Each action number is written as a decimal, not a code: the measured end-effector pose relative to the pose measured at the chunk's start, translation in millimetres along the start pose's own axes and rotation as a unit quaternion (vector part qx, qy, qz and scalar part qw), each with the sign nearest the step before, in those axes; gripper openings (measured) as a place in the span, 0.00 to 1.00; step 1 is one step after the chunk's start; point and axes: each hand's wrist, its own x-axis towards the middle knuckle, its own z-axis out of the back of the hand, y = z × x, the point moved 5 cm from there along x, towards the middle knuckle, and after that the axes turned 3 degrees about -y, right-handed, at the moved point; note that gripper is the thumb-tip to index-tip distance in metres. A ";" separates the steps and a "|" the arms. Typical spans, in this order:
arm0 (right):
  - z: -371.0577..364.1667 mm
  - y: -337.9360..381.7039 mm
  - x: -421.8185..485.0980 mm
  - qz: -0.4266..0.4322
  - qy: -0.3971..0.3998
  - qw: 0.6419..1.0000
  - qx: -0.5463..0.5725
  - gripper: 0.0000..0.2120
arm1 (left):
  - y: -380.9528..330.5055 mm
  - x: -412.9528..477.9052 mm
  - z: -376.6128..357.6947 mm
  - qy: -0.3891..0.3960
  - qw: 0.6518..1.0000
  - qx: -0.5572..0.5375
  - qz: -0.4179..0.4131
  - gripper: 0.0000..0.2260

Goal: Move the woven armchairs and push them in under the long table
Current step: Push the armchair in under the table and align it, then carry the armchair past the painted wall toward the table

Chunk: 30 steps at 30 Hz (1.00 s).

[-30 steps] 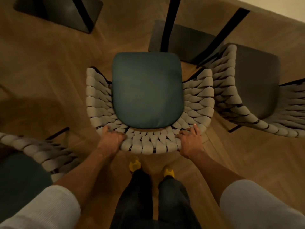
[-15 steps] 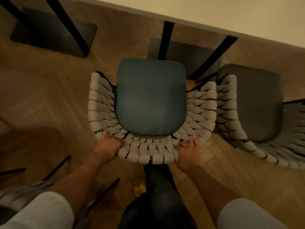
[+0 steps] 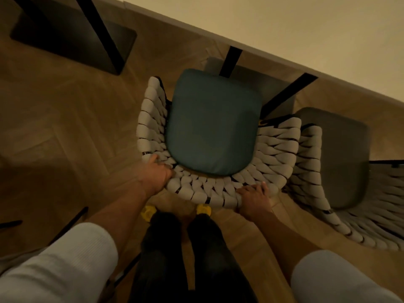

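A woven armchair (image 3: pixel 153 127) with pale braided straps and a teal seat cushion (image 3: pixel 213 125) stands directly below me on the wooden floor. My left hand (image 3: pixel 156 174) grips the left end of its curved backrest. My right hand (image 3: pixel 253 196) rests on the right end, fingers curled over the top strap. The front of the cushion nearly reaches the edge of the long pale table (image 3: pixel 306 29), which crosses the upper right. A second woven armchair (image 3: pixel 310 171) with a grey cushion sits close on the right, its front near the table edge.
Black table legs (image 3: pixel 230 60) on dark flat base plates (image 3: pixel 72 38) stand just ahead of the chair. Thin black legs of another chair (image 3: pixel 72 219) show at the lower left. My feet in yellow shoes (image 3: pixel 148 213) stand right behind the backrest.
The chair has moved forward towards the table, whose top now fills more of the upper right. It has also closed in on the neighbouring chair. Both hands stayed on the backrest.
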 end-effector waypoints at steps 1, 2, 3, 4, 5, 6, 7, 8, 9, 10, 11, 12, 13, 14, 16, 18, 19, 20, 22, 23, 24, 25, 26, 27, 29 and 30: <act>4.5 5.5 -3.0 -0.006 0.015 1.000 0.007 0.36 | 0.3 -5.3 2.3 -0.005 1.000 -0.005 -0.003 0.20; 8.5 13.4 -5.9 -0.009 0.030 0.999 0.014 0.37 | -0.1 -12.5 4.6 -0.016 1.000 -0.016 -0.009 0.21; 13.2 24.3 -9.7 -0.005 0.042 0.999 0.021 0.37 | -0.6 -23.4 7.7 -0.032 0.999 -0.035 -0.017 0.23; 18.0 38.4 -13.3 0.004 0.053 0.998 0.035 0.36 | 0.5 -37.2 10.8 -0.056 0.996 -0.063 -0.026 0.25; 23.9 55.4 -16.1 0.016 0.056 0.997 0.056 0.36 | 3.8 -53.2 14.8 -0.082 0.991 -0.097 -0.030 0.26; 31.6 74.9 -19.1 0.031 0.053 0.995 0.078 0.35 | 9.4 -69.5 17.9 -0.104 0.984 -0.140 -0.027 0.27; 40.8 96.9 -22.4 0.046 0.045 0.993 0.097 0.34 | 17.4 -86.9 19.4 -0.119 0.974 -0.191 -0.015 0.27; 51.3 121.7 -25.1 0.065 0.026 0.991 0.111 0.31 | 28.3 -104.1 18.3 -0.129 0.962 -0.242 0.007 0.27; 64.2 148.8 -28.0 0.084 -0.004 0.990 0.114 0.27 | 41.3 -121.2 13.0 -0.135 0.947 -0.289 0.040 0.26; 79.0 177.2 -31.2 0.102 -0.038 0.988 0.112 0.23 | 56.1 -139.1 4.2 -0.138 0.929 -0.334 0.081 0.26; 94.7 206.5 -34.3 0.117 -0.069 0.984 0.112 0.18 | 70.9 -158.1 -5.9 -0.143 0.907 -0.377 0.119 0.26; 109.7 236.2 -36.9 0.136 -0.090 0.980 0.116 0.15 | 85.8 -178.5 -18.4 -0.146 0.883 -0.417 0.156 0.26; 123.1 267.1 -38.3 0.163 -0.097 0.975 0.114 0.14 | 99.4 -200.3 -31.1 -0.151 0.862 -0.446 0.189 0.24; 135.4 297.8 -39.0 0.201 -0.093 0.970 0.104 0.14 | 111.6 -223.1 -44.3 -0.152 0.844 -0.465 0.221 0.23; 154.4 357.3 -39.0 0.289 -0.061 0.953 0.063 0.15 | 130.7 -269.7 -69.4 -0.166 0.805 -0.491 0.289 0.21; 170.5 410.3 -39.9 0.351 -0.029 0.936 0.019 0.15 | 140.2 -315.8 -94.5 -0.196 0.749 -0.527 0.351 0.19; 177.3 433.8 -40.0 0.374 -0.021 0.927 0.001 0.15 | 141.2 -336.5 -108.2 -0.212 0.717 -0.544 0.379 0.18; 181.7 456.8 -39.9 0.396 -0.014 0.918 -0.017 0.16 | 140.2 -356.8 -122.5 -0.230 0.683 -0.560 0.408 0.18; 187.9 499.4 -41.6 0.437 -0.003 0.898 -0.059 0.17 | 131.6 -390.8 -149.2 -0.258 0.613 -0.585 0.465 0.17; 189.4 519.7 -42.7 0.458 0.001 0.885 -0.082 0.17 | 124.7 -404.7 -161.0 -0.266 0.573 -0.600 0.490 0.16; 190.3 540.6 -44.9 0.480 0.008 0.871 -0.104 0.17 | 116.7 -418.0 -170.8 -0.273 0.529 -0.618 0.513 0.16; 189.8 560.5 -47.0 0.497 0.019 0.858 -0.126 0.17 | 108.0 -428.5 -178.4 -0.282 0.484 -0.634 0.533 0.15; 188.1 580.1 -48.7 0.511 0.029 0.846 -0.146 0.18 | 99.8 -437.5 -184.0 -0.289 0.442 -0.646 0.551 0.15; 186.2 599.9 -51.3 0.523 0.039 0.835 -0.166 0.18 | 91.5 -444.2 -190.2 -0.300 0.403 -0.652 0.567 0.15; 180.7 635.8 -55.1 0.551 0.049 0.807 -0.208 0.18 | 75.6 -453.5 -194.7 -0.316 0.330 -0.659 0.597 0.15; 177.2 652.2 -57.1 0.568 0.054 0.789 -0.228 0.18 | 67.4 -456.0 -196.0 -0.316 0.295 -0.659 0.615 0.15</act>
